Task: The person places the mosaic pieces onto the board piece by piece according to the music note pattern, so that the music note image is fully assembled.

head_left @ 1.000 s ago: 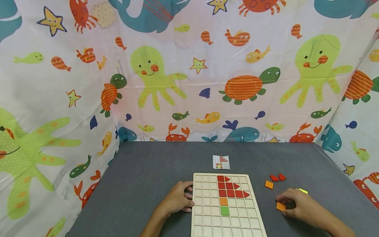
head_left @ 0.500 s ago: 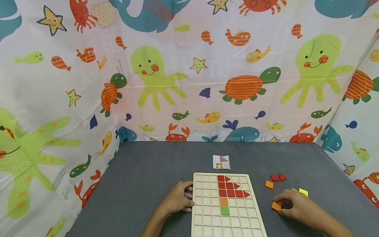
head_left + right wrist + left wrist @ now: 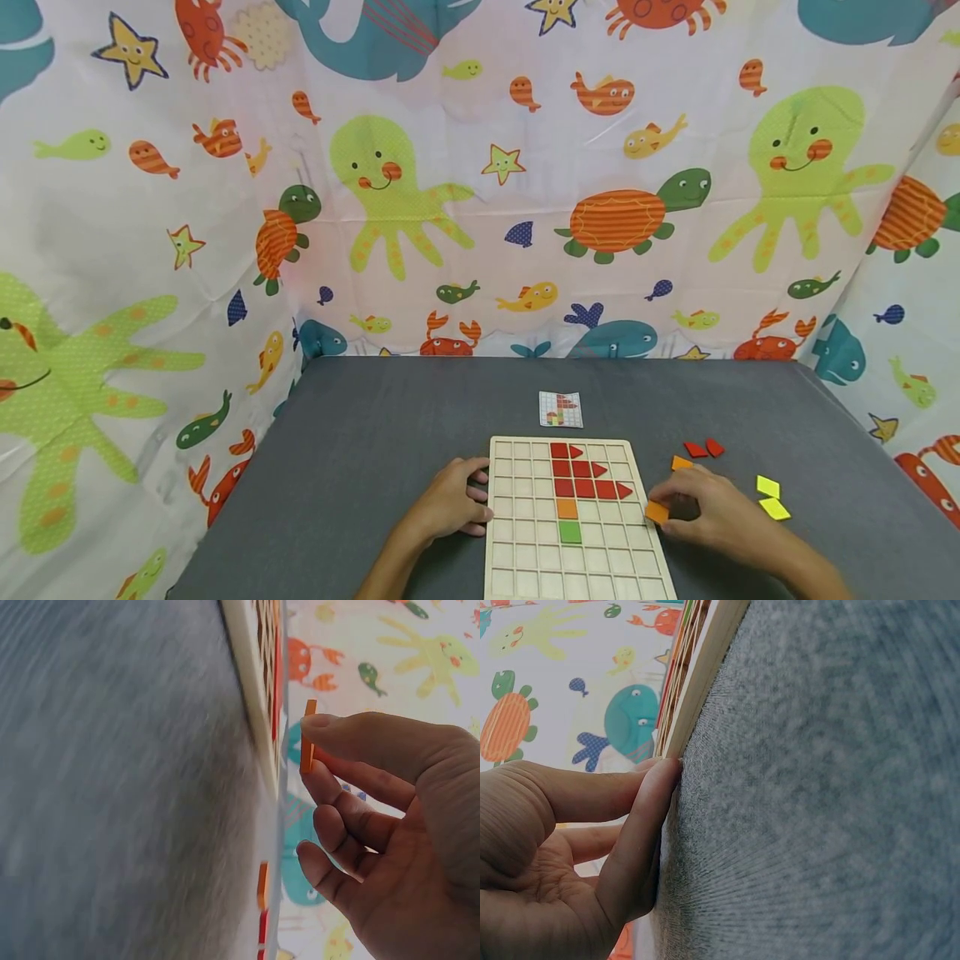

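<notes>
My right hand (image 3: 708,512) pinches an orange square tile (image 3: 657,512) between thumb and forefinger, at the right edge of the wooden grid board (image 3: 525,533). In the right wrist view the orange tile shows edge-on, raised off the table. My left hand (image 3: 452,500) rests at the board's left edge, its fingertips and thumb touching the side. On the board lie red squares (image 3: 583,489) with red triangles (image 3: 623,491) at their right ends, an orange square (image 3: 567,508) and a green square (image 3: 570,532) below.
A small printed pattern card (image 3: 560,410) lies behind the board. To the right are two red pieces (image 3: 695,450), another orange tile (image 3: 681,462) partly behind my right hand, and two yellow pieces (image 3: 774,508). A patterned curtain (image 3: 480,250) hangs beyond the grey table (image 3: 405,408).
My right hand has moved left with the orange tile, from among the loose pieces to the board's right edge, uncovering the yellow pieces. My left hand has stayed put.
</notes>
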{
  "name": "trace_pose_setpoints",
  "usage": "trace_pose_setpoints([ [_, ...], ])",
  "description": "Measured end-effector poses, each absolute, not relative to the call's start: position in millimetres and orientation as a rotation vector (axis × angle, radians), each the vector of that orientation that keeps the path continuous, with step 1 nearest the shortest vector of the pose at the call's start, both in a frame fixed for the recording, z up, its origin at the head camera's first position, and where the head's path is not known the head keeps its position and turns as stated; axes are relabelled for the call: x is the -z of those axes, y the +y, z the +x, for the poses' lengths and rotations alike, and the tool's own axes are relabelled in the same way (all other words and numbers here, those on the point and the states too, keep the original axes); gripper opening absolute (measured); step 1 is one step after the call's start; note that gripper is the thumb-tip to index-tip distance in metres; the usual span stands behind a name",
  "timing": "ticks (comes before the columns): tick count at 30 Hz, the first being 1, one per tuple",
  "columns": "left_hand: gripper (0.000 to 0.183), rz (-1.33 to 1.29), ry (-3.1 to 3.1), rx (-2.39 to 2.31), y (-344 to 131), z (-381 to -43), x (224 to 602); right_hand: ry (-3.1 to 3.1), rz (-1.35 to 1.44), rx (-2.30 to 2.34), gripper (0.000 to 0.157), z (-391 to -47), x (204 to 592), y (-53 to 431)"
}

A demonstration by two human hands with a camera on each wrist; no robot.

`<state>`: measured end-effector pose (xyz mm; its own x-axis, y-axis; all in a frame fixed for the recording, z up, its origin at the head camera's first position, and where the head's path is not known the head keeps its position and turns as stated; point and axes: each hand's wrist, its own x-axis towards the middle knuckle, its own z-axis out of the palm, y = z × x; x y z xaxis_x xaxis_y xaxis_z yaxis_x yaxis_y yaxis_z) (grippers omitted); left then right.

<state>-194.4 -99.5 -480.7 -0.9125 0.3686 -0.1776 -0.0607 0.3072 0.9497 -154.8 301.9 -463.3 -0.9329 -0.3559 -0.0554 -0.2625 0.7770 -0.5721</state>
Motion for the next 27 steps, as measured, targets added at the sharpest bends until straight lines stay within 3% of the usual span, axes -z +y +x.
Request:
trace_pose_setpoints([
  [27,0.077,0.282,2.243,-1.606,-97.5,-195.7,481.0,2.616,-0.862,1.041,0.022,-159.0,458.8,222.5],
])
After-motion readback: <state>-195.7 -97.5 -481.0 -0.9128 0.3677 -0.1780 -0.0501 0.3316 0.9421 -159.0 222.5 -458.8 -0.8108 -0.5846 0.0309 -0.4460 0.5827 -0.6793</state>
